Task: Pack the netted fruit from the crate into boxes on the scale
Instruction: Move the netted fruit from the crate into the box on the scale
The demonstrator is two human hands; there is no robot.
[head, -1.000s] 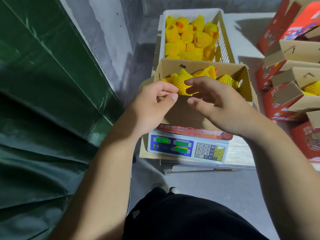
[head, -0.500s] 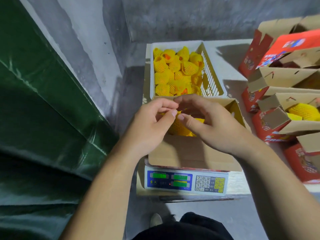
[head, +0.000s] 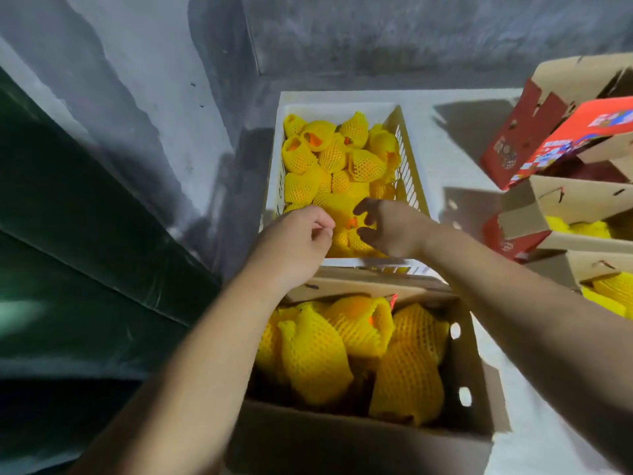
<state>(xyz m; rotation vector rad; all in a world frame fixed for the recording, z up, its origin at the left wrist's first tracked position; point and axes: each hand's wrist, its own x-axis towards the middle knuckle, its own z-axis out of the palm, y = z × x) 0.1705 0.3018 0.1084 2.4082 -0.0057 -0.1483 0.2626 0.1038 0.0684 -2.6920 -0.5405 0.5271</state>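
A white plastic crate (head: 278, 145) stands at the back, piled with fruit in yellow foam netting (head: 337, 162). In front of it an open cardboard box (head: 460, 365) holds several netted fruits (head: 315, 358); the scale beneath it is hidden. My left hand (head: 294, 241) hovers over the crate's near left corner, fingers curled, thumb and forefinger pinched with nothing visible in them. My right hand (head: 390, 228) is over the crate's near end, fingers spread and curved just above a netted fruit (head: 349, 231).
Red and brown cardboard boxes (head: 561, 200) are stacked at the right, some holding netted fruit (head: 582, 228). A grey concrete wall runs behind and to the left. A dark green tarp (head: 68, 234) hangs at the left. The white tabletop (head: 455, 159) shows beside the crate.
Both hands have moved forward from the cardboard box to the near end of the crate. The camera has leaned in, so the scale's display has dropped out of sight.
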